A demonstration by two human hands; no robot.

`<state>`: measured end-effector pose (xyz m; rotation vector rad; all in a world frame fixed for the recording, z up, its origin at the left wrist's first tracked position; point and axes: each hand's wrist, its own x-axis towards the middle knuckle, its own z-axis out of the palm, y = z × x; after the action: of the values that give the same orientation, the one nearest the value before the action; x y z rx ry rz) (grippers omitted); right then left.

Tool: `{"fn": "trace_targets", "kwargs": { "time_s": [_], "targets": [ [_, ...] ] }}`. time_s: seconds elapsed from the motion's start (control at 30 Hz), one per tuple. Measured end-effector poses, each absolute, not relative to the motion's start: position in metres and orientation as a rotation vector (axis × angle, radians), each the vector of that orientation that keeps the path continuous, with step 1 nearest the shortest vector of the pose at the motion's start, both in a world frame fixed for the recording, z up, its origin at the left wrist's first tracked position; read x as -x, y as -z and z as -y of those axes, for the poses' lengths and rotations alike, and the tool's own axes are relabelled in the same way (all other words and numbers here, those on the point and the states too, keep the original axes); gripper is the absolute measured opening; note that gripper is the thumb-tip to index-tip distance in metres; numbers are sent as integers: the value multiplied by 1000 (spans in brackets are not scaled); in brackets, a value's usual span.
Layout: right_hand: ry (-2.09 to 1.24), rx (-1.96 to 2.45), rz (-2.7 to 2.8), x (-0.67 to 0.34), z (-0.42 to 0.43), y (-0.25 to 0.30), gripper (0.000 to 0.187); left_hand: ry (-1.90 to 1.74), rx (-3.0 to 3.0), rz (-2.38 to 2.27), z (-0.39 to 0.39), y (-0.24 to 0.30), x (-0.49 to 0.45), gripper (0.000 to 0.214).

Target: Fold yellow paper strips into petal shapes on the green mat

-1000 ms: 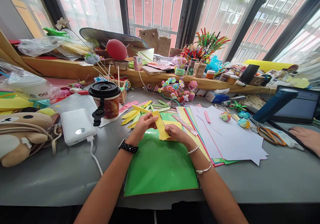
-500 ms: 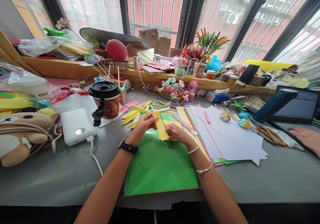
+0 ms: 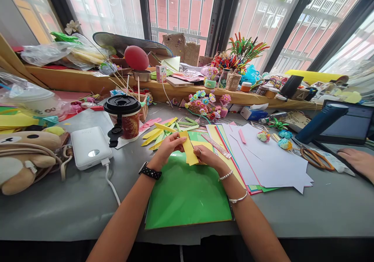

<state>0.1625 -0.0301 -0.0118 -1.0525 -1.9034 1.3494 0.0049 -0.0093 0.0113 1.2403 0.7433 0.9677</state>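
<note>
At far left lies a bear toy (image 3: 26,164), then a power bank (image 3: 90,147) and a lidded cup (image 3: 128,126). The left hand (image 3: 167,148) pinches the upper end of a yellow strip (image 3: 188,151), which slants between the two hands, above a green folder (image 3: 187,199). The right hand (image 3: 206,155), near the left but apart, is curled at the strip's right edge; its exact grip cannot be told. Further right lie white sheets (image 3: 274,160), then another person's hand (image 3: 355,160).
</note>
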Motion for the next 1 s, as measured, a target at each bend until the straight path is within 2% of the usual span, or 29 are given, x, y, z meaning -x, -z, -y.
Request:
{"fn": "trace_targets", "kwargs": {
  "time_s": [1.0],
  "targets": [
    [-1243,1028,1889,-159,32,8,66,-985,-1226,-733,11,-13,-8,16]
  ]
}}
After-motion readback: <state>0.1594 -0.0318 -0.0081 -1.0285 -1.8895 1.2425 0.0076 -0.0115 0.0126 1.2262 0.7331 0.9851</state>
